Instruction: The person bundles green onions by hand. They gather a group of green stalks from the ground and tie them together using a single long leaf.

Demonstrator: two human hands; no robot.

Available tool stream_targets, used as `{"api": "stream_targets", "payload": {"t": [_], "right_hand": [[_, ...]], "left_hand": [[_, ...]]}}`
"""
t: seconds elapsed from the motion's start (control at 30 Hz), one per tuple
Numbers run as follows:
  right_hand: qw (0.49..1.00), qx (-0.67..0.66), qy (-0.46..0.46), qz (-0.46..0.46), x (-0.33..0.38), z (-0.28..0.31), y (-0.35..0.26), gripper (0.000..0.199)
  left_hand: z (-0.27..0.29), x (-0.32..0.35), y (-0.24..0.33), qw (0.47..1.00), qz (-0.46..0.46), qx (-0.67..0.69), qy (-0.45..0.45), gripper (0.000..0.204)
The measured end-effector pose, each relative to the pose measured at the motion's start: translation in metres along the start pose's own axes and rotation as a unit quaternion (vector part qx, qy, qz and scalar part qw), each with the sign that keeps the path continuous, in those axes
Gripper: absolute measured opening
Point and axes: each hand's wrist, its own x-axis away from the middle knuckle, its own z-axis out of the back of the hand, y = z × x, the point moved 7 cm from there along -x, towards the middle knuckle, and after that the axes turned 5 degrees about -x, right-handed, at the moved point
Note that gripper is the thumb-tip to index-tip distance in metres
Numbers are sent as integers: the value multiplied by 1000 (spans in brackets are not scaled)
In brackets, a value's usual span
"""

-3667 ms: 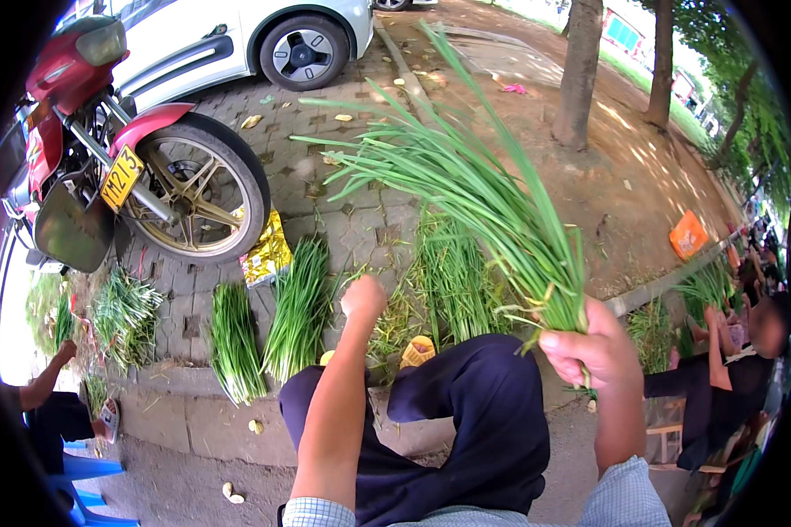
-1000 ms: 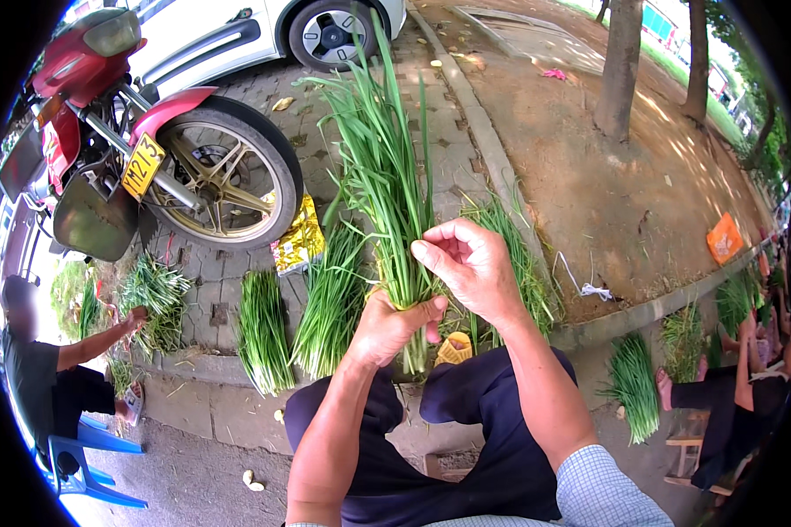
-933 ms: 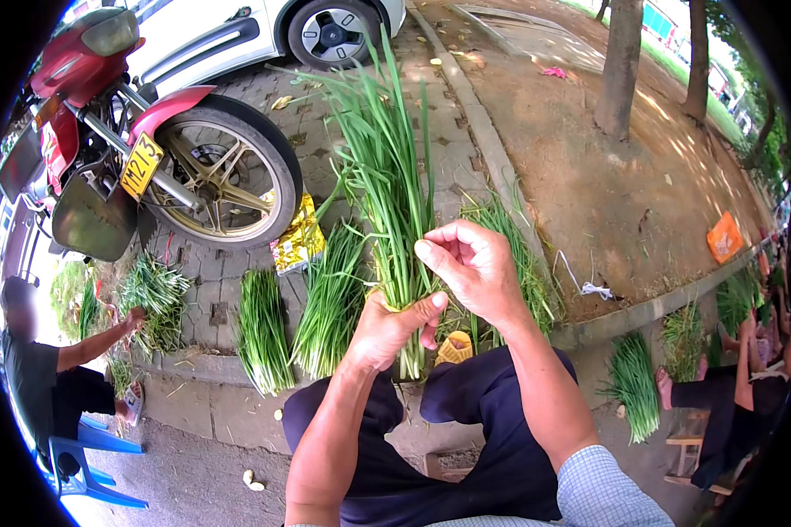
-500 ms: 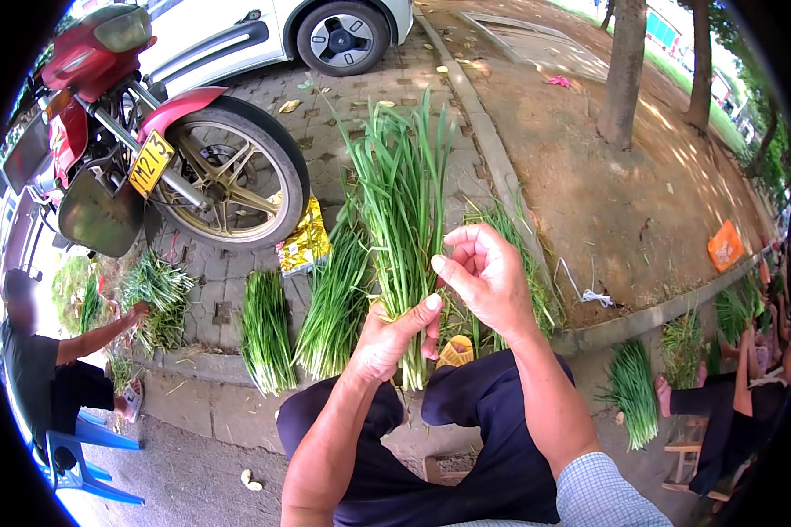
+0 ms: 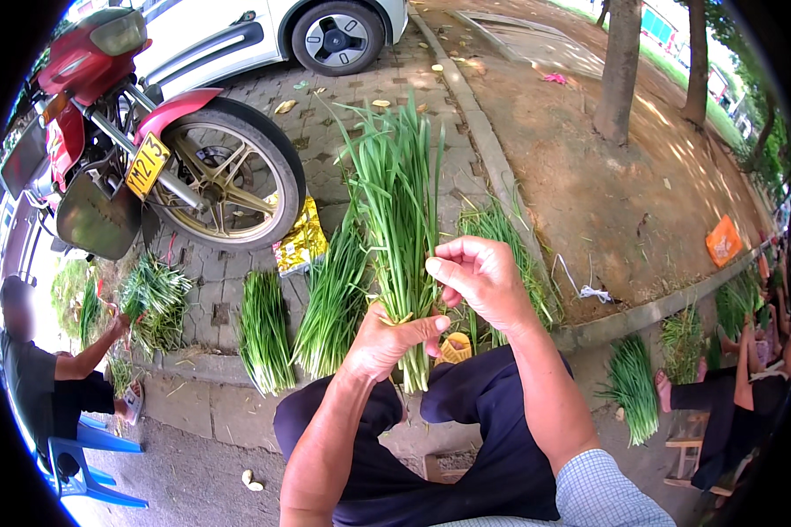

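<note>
My left hand (image 5: 394,338) is wrapped round the lower stems of an upright bunch of garlic chives (image 5: 397,202), thumb across the front. Pale cut ends stick out below the fist, and long green leaves fan out above. At the bunch's right edge, my right hand (image 5: 479,279) pinches thumb against forefinger; what is in that pinch is too small to make out. Thin yellowish wisps show at the stems beside my left thumb. Two laid-down bundles of chives, a left one (image 5: 265,334) and a nearer one (image 5: 332,294), rest on the paving left of my hands.
Loose greens (image 5: 505,255) lie right of my hands, and a yellow roundish object (image 5: 454,348) sits by my knees. A gold foil packet (image 5: 302,239) lies near the motorcycle's front wheel (image 5: 228,176). People handle greens at left (image 5: 86,360) and far right (image 5: 751,386).
My right hand has shifted slightly left and down, its pinch closer to the bunch's edge. My left hand keeps its hold. The person at left has moved an arm.
</note>
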Motion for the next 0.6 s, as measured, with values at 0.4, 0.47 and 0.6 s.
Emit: {"api": "stream_targets", "payload": {"t": [0.4,0.47,0.6], "right_hand": [[994,-92,32,-41,2,9,6,18],[991,-108,41,-63,2,11,8,17],[984,-159,24,-79,0,13,12,20]], "left_hand": [[1,1,1,1000,-11,-7,4,23],[2,1,2,1000,-15,-7,8,36],[4,0,3,1000,-18,-9,12,55]]}}
